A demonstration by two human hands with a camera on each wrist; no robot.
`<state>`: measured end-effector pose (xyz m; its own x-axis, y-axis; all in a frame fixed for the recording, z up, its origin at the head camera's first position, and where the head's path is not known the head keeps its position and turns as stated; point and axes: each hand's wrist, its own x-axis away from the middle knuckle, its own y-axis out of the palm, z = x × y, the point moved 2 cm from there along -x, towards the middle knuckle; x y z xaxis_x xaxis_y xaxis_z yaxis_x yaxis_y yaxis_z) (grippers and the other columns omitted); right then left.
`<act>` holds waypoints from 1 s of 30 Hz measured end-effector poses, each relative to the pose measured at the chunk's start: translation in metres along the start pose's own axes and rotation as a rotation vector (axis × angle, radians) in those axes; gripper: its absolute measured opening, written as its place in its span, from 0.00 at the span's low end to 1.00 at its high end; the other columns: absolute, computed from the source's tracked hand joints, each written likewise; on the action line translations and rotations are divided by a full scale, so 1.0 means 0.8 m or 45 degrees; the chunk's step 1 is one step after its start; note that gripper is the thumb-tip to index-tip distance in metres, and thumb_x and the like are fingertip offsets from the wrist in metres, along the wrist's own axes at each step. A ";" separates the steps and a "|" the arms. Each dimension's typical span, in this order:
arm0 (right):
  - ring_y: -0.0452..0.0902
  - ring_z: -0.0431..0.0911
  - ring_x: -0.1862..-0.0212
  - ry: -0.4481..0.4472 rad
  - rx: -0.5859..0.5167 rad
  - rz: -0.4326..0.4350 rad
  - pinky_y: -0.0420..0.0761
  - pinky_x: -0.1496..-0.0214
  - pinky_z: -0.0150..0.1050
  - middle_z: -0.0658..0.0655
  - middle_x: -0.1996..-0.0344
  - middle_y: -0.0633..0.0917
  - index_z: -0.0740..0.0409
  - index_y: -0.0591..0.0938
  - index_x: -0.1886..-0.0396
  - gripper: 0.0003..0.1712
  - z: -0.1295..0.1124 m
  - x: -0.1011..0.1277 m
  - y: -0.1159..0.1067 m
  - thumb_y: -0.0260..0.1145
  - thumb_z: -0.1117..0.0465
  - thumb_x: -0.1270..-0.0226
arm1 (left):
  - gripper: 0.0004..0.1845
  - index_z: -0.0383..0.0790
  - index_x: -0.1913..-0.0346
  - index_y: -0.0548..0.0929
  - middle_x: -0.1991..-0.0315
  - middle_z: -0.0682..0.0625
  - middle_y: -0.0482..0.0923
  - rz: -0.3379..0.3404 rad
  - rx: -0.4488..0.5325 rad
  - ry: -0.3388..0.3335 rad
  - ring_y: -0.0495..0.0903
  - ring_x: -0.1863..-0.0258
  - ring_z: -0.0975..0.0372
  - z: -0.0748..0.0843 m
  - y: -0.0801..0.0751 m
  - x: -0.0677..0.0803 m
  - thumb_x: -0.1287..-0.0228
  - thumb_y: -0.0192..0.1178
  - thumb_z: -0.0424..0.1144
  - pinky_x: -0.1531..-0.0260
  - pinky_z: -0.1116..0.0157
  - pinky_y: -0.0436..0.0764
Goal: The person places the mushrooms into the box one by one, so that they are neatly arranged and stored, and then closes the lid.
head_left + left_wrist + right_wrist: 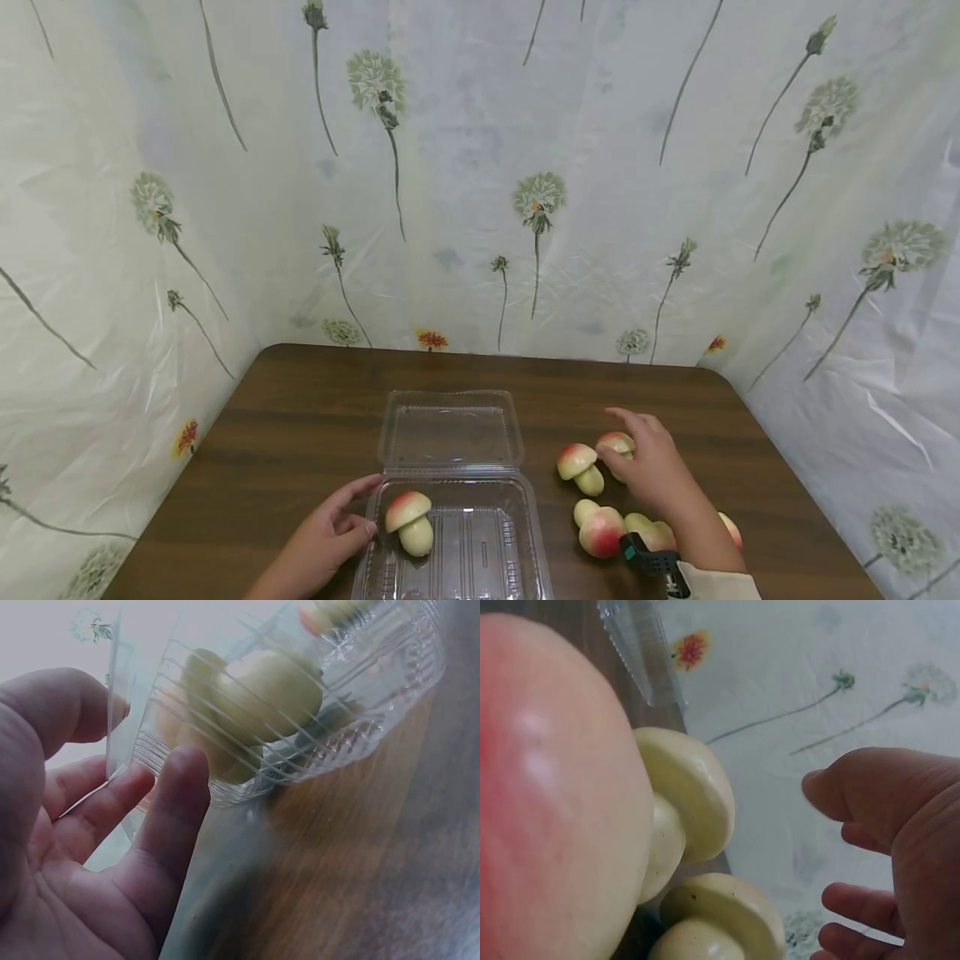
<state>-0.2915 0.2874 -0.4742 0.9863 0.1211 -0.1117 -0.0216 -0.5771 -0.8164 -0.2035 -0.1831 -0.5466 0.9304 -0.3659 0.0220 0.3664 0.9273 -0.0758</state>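
My left hand [318,537] holds the left edge of an open clear plastic clamshell container [534,542], near its hinge. In the left wrist view, fingers and thumb [176,795] lie about the container's rim and wall. One model mushroom [416,537], with a red-and-cream cap and pale stem, lies in the container's left part. My right hand [652,462] reaches over a mushroom [615,442] on the table, thumb and fingers spread around it. The right wrist view shows a gap between the thumb [840,787] and the mushrooms. Another mushroom [579,467] lies just left of that hand.
More mushrooms lie nearer the front, one with a red cap [602,533] and others [651,533] partly hidden by the right wrist and its dark band [648,557]. The container's lid [450,429] lies folded back on the brown wooden table [300,417]. Flower-patterned sheeting [465,167] surrounds the table.
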 end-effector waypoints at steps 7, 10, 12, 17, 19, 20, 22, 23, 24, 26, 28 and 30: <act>0.59 0.77 0.30 0.033 0.074 -0.043 0.71 0.39 0.75 0.75 0.29 0.67 0.56 0.69 0.23 0.39 0.015 -0.004 0.003 0.70 0.51 0.28 | 0.38 0.32 0.19 0.58 0.22 0.26 0.54 -0.010 0.015 0.012 0.85 0.50 0.56 -0.002 0.000 0.000 0.25 0.62 0.33 0.51 0.65 0.87; 0.58 0.78 0.30 0.041 0.077 -0.068 0.71 0.39 0.76 0.76 0.29 0.65 0.57 0.69 0.23 0.39 0.021 -0.004 0.004 0.71 0.51 0.28 | 0.38 0.32 0.19 0.57 0.22 0.26 0.53 -0.017 0.015 0.018 0.85 0.50 0.56 -0.002 0.000 0.000 0.25 0.62 0.33 0.51 0.65 0.87; 0.58 0.78 0.30 0.049 0.069 -0.092 0.71 0.39 0.76 0.77 0.28 0.64 0.58 0.68 0.22 0.40 0.025 -0.005 0.004 0.70 0.50 0.28 | 0.38 0.32 0.19 0.58 0.22 0.26 0.54 -0.019 0.012 0.020 0.85 0.50 0.56 -0.002 -0.001 0.000 0.25 0.62 0.33 0.51 0.65 0.87; 0.56 0.80 0.29 0.077 0.045 -0.155 0.70 0.39 0.78 0.77 0.27 0.62 0.59 0.66 0.21 0.42 0.032 -0.006 0.005 0.71 0.49 0.29 | 0.37 0.32 0.19 0.58 0.22 0.26 0.54 -0.022 0.013 0.014 0.85 0.50 0.56 -0.001 -0.001 -0.002 0.24 0.62 0.33 0.51 0.65 0.87; 0.56 0.80 0.29 0.078 0.035 -0.169 0.69 0.39 0.78 0.77 0.26 0.62 0.59 0.66 0.21 0.43 0.034 -0.006 0.006 0.71 0.50 0.30 | 0.37 0.32 0.19 0.58 0.22 0.26 0.54 -0.018 0.013 0.011 0.85 0.50 0.56 0.000 -0.002 -0.002 0.24 0.62 0.33 0.51 0.65 0.87; 0.56 0.80 0.28 0.079 0.026 -0.171 0.69 0.38 0.78 0.77 0.26 0.62 0.59 0.67 0.21 0.43 0.035 -0.006 0.007 0.71 0.51 0.31 | 0.37 0.32 0.19 0.58 0.22 0.26 0.54 -0.013 0.009 0.011 0.85 0.50 0.56 0.000 -0.002 -0.002 0.24 0.62 0.33 0.51 0.65 0.87; 0.57 0.79 0.28 0.070 0.019 -0.181 0.68 0.37 0.79 0.77 0.26 0.62 0.59 0.67 0.21 0.43 0.038 -0.007 0.009 0.71 0.52 0.32 | 0.37 0.32 0.19 0.58 0.22 0.26 0.54 -0.009 0.004 0.014 0.85 0.50 0.56 0.000 -0.002 -0.002 0.25 0.62 0.32 0.51 0.65 0.87; 0.57 0.79 0.28 0.064 0.019 -0.186 0.68 0.37 0.79 0.77 0.26 0.62 0.59 0.66 0.21 0.43 0.040 -0.008 0.011 0.71 0.52 0.32 | 0.37 0.32 0.19 0.58 0.22 0.26 0.54 -0.007 0.000 0.017 0.85 0.50 0.57 0.001 -0.002 -0.002 0.25 0.62 0.32 0.51 0.65 0.87; 0.57 0.79 0.28 0.059 0.019 -0.188 0.68 0.37 0.79 0.77 0.26 0.62 0.59 0.67 0.21 0.43 0.042 -0.008 0.012 0.71 0.53 0.32 | 0.37 0.32 0.19 0.58 0.22 0.26 0.54 -0.007 -0.003 0.019 0.85 0.51 0.57 0.001 -0.002 -0.002 0.25 0.62 0.32 0.51 0.66 0.87; 0.57 0.79 0.28 0.057 0.023 -0.196 0.68 0.37 0.79 0.77 0.26 0.62 0.59 0.67 0.21 0.43 0.046 -0.009 0.015 0.72 0.53 0.32 | 0.37 0.32 0.19 0.58 0.21 0.26 0.53 -0.009 -0.004 0.021 0.85 0.51 0.57 0.000 -0.001 -0.002 0.25 0.62 0.32 0.51 0.66 0.87; 0.58 0.79 0.28 0.057 0.022 -0.208 0.69 0.37 0.78 0.77 0.27 0.62 0.59 0.66 0.21 0.44 0.049 -0.009 0.019 0.72 0.54 0.33 | 0.37 0.31 0.19 0.58 0.20 0.26 0.52 -0.014 0.000 0.017 0.85 0.51 0.57 0.000 -0.001 -0.001 0.25 0.62 0.32 0.51 0.66 0.87; 0.60 0.79 0.28 0.063 0.020 -0.218 0.71 0.37 0.76 0.77 0.27 0.62 0.59 0.66 0.21 0.44 0.052 -0.009 0.021 0.72 0.54 0.33 | 0.37 0.31 0.19 0.57 0.20 0.26 0.51 -0.019 0.009 0.010 0.85 0.51 0.57 0.000 -0.001 -0.001 0.25 0.62 0.32 0.50 0.66 0.87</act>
<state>-0.3055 0.3105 -0.5110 0.9826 0.1767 0.0573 0.1453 -0.5386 -0.8299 -0.2045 -0.1834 -0.5465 0.9248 -0.3802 0.0153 0.3803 0.9223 -0.0683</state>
